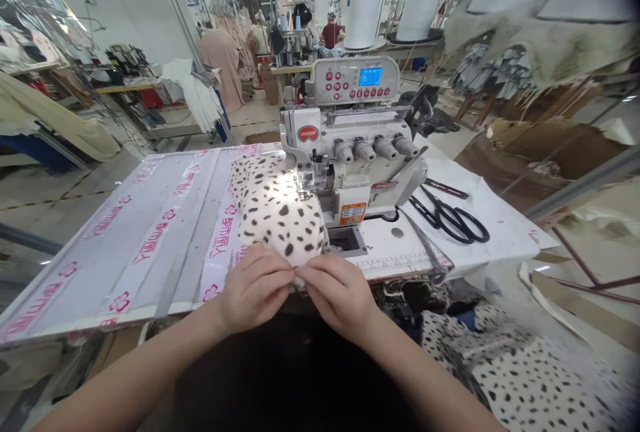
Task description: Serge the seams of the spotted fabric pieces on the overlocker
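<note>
Rows of sewing stations and hanging garments fill the factory floor beyond a white sewing table (380, 252). On the near side of that table, a bunched length of plush cream fabric with dark brown spots (277, 215) rises in a soft mound, its far end reaching the metal presser foot (309, 175) of a white overlock sewing machine (350, 159).

Left hand (255, 289) and right hand (337, 295) meet at the fabric's near edge, at 6 o'clock from the mound. Both are curled nearly shut, pinching the cloth between their fingers, with their fingertips almost touching.

Running along the table at 9 o'clock from the fabric is a clear plastic sheet printed with pink flowers and characters (150, 232). At 3 o'clock, black-handled steel tailor's scissors (450, 219) lie on a white sheet of paper or cloth (500, 225), with a slim dark-handled tool (447, 188) just above them. A printed ruler scale (400, 267) runs along the table's near edge.

Lower down at 4 o'clock from the hands, a heap of the same spotted fabric (525, 372) sits below the table edge. At 12 o'clock, past the machine's red-buttoned control panel (353, 79), stand large white cylindrical rolls (363, 15), and a co-worker in a dark red shirt (331, 33) is at work farther back. A pink garment (223, 65) hangs at 11 o'clock.
</note>
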`<act>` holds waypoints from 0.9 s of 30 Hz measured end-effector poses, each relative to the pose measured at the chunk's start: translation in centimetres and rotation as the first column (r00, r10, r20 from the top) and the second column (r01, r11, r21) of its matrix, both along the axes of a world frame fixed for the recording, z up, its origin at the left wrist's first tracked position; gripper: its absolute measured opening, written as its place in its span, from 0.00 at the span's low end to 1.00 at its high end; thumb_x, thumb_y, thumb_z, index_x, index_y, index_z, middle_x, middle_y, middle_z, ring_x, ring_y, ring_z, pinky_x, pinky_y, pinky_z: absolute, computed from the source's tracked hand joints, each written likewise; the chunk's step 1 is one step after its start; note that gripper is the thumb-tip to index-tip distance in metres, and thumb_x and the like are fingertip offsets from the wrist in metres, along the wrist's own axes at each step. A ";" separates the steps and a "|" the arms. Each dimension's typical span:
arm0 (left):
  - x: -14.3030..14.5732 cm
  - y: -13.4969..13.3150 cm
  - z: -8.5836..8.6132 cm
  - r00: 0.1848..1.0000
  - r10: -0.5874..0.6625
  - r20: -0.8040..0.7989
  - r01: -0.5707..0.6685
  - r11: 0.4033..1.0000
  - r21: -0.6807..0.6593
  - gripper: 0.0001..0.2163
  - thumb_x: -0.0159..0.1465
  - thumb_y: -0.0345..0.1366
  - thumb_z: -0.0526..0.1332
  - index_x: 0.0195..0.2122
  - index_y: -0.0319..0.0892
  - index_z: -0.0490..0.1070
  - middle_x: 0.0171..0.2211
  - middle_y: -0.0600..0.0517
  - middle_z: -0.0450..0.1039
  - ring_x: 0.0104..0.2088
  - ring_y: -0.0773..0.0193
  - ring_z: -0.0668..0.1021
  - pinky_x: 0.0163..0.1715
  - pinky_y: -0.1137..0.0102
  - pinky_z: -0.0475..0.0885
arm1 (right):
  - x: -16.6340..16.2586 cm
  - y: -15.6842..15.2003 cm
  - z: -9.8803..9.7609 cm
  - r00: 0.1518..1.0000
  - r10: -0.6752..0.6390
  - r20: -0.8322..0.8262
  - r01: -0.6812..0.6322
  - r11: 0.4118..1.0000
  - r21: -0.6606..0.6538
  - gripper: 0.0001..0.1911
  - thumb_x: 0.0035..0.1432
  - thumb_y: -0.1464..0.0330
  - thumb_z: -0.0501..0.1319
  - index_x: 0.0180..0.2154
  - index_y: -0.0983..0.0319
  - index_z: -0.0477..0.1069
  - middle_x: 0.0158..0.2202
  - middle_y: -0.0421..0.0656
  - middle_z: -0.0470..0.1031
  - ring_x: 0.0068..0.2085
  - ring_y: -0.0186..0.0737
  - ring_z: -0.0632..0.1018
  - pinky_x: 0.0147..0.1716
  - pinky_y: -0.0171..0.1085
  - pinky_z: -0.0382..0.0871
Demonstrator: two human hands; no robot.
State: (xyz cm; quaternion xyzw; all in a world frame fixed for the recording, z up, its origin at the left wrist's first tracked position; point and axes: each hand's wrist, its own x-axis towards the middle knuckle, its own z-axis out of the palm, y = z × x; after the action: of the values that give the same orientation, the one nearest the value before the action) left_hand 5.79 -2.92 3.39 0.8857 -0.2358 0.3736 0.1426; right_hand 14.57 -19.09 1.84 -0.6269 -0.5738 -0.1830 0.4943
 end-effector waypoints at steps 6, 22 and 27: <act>3.2 1.1 0.2 0.971 0.234 0.052 -0.236 0.971 0.029 0.15 0.61 0.31 0.53 0.50 0.38 0.61 0.47 0.40 0.69 0.52 0.52 0.68 0.48 0.55 0.62 | -0.3 0.0 1.6 0.996 0.019 -0.083 -0.014 0.998 0.061 0.11 0.56 0.79 0.53 0.37 0.62 0.69 0.35 0.47 0.73 0.36 0.38 0.74 0.33 0.36 0.72; 3.9 2.8 3.1 0.850 0.508 -0.141 -0.389 0.785 0.482 0.25 0.59 0.19 0.42 0.54 0.44 0.61 0.54 0.49 0.66 0.53 0.55 0.68 0.47 0.56 0.56 | 2.4 0.7 -0.9 0.929 0.077 -0.362 -0.081 0.997 0.004 0.11 0.58 0.77 0.52 0.38 0.60 0.68 0.38 0.45 0.73 0.41 0.38 0.74 0.39 0.38 0.72; 5.2 2.9 4.5 0.734 0.602 -0.314 -0.405 0.759 0.509 0.26 0.59 0.18 0.41 0.54 0.44 0.60 0.55 0.48 0.64 0.54 0.56 0.66 0.47 0.56 0.59 | 5.0 1.7 0.1 0.972 -0.004 -0.234 -0.012 0.998 -0.067 0.11 0.60 0.76 0.49 0.38 0.60 0.68 0.40 0.45 0.73 0.42 0.38 0.75 0.36 0.35 0.72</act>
State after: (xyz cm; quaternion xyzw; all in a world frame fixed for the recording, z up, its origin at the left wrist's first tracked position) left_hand 10.98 0.02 7.91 0.9874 -0.0122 0.1199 -0.1028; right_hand 19.56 -17.38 1.94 -0.6592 -0.5188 -0.0873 0.5372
